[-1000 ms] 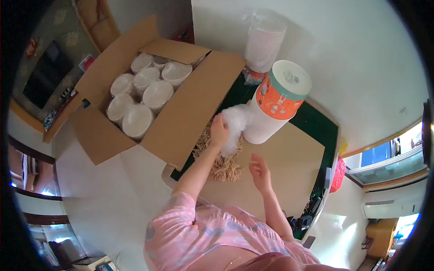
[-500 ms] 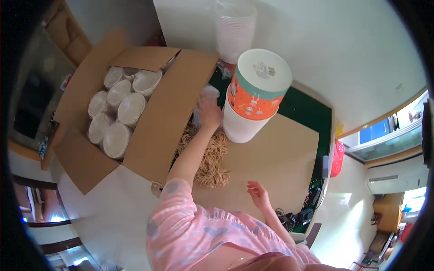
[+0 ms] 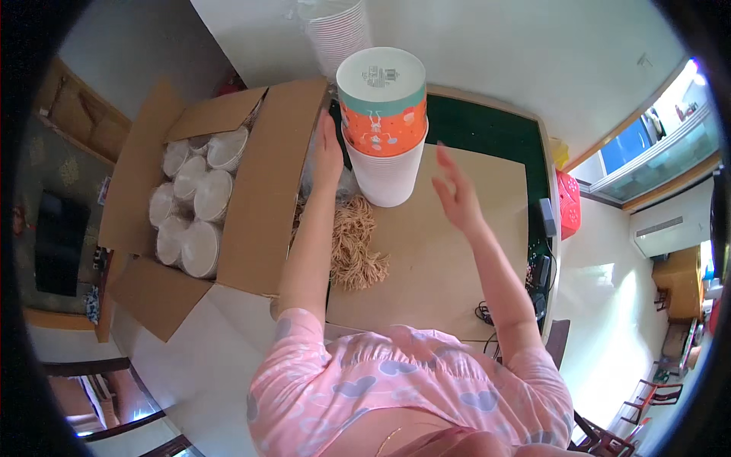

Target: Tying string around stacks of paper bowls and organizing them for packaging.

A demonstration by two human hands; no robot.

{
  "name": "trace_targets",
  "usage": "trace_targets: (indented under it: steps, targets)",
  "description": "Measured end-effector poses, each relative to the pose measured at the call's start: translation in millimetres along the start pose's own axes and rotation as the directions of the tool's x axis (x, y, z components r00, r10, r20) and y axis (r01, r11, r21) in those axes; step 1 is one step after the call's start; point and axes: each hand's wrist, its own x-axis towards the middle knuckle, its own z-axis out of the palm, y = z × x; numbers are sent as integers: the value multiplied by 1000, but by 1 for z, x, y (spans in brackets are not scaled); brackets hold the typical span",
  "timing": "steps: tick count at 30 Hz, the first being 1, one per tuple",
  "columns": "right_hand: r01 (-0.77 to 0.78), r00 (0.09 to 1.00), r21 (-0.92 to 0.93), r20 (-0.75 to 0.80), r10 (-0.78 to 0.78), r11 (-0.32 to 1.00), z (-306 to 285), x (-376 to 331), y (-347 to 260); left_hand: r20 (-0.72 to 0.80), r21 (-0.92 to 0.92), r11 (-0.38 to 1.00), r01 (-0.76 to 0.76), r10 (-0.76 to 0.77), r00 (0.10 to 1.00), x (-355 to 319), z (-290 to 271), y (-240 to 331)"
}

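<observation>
Well, the largest thing before me is the worktop [image 3: 487, 114], green where its surface shows. At its left is an open cardboard box [image 3: 266, 221] full of wrapped white tubs [image 3: 212, 194]. A tan board [image 3: 468, 282] covers much of the worktop, and toward its far left part stands my tall stack of paper tubs [image 3: 384, 129], white below, orange with a green band above, pale base facing up. Behind it is another stack in clear plastic [image 3: 340, 38]. My hands are apart, fingers extended and clasping nothing: the left hand [image 3: 329, 156] just beside the stack, between it and the box flap, though I can't tell whether it touches either; the right hand [image 3: 458, 192] a little clear of the stack's other side. Nearer me lies a bundle of tan cords [image 3: 358, 247], with crumpled clear plastic [image 3: 346, 184] just beyond.
</observation>
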Motion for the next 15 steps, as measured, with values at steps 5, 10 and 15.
trace_targets:
  steps: [5,10,15]
  targets:
    - [108,994,25,-19,-108,994,7,69,-16,18,-424,902,85,-86,996,21,7,61]
    - [333,940,28,-96,-329,943,4,86,-34,-25,-695,718,-49,45,999,33,-4,96]
    - [445,885,-73,-115,-451,892,-26,93,-97,-138,-571,780,-257,218,966,35,-45,174]
